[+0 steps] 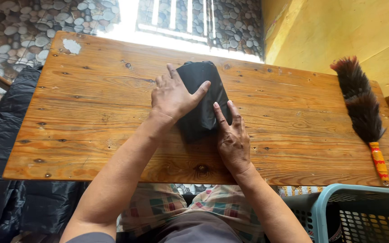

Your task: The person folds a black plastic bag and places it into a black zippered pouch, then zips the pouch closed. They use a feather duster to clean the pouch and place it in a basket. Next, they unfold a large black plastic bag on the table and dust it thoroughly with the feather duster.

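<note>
On the far left, a black plastic sheet (5, 148) hangs down beside the wooden table (91, 112). The table is made of long planks with dark knots.

Near the middle of the table lies a folded black cloth (202, 90). It is a long, thin bundle. Its long side runs away from the person, from the near edge toward the far edge of the table, and it leans a little to the left at the far end. The far end looks narrower than the near end.

The left hand (173, 95) lies flat on the left side of the cloth. Its fingers are spread open and pressed down, and the thumb reaches across the cloth. It grips nothing.

The right hand (232, 137) lies flat too, at the near right edge of the cloth. Its fingers are straight and close together, with the tips touching the cloth.

On the right side of the table lies a feather duster (360, 105) with a red and yellow handle. A light blue basket (320, 202) sits below the table's near right corner.
</note>
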